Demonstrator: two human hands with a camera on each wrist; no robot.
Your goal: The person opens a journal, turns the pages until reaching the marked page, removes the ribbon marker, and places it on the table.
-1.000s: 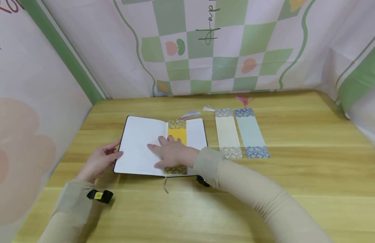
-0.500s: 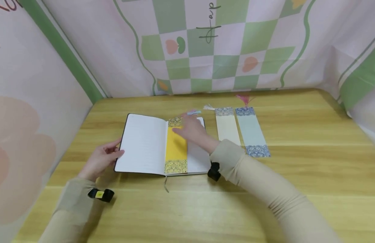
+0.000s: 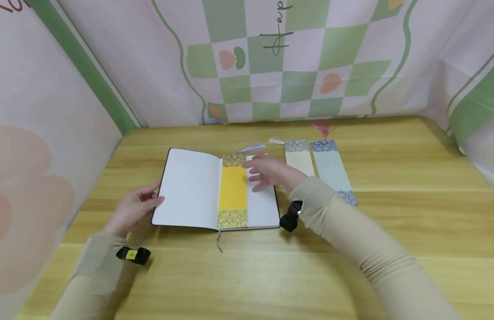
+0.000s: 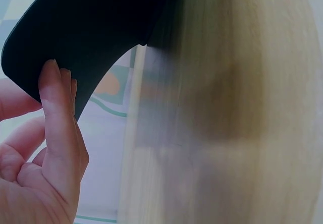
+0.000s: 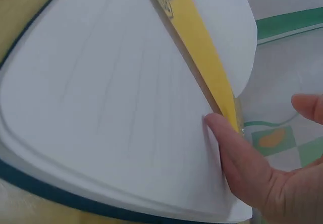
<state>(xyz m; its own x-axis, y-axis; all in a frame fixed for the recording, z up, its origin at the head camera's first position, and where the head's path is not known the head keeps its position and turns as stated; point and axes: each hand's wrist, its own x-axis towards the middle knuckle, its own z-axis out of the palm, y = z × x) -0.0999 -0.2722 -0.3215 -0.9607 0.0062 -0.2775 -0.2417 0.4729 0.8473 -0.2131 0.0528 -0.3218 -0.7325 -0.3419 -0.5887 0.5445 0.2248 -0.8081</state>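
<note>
An open notebook with a dark cover lies on the wooden table, its left half lifted a little. My left hand pinches the outer edge of that half; in the left wrist view its fingers lie on the dark cover. A yellow bookmark with lace-patterned ends lies along the fold, on the right page. Its tassel sticks out past the top edge. My right hand is over the upper right page beside the bookmark, fingers loosely spread; whether they touch the page I cannot tell.
Right of the notebook lie a cream bookmark with a white tassel and a pale blue bookmark with a pink tassel, both partly hidden by my right arm. A ribbon hangs from the notebook's spine. A patterned cloth stands behind the table.
My right hand has come off the middle of the yellow bookmark, gone up to its tassel end, then drawn back right. The bookmark is now uncovered. My left hand keeps its hold.
</note>
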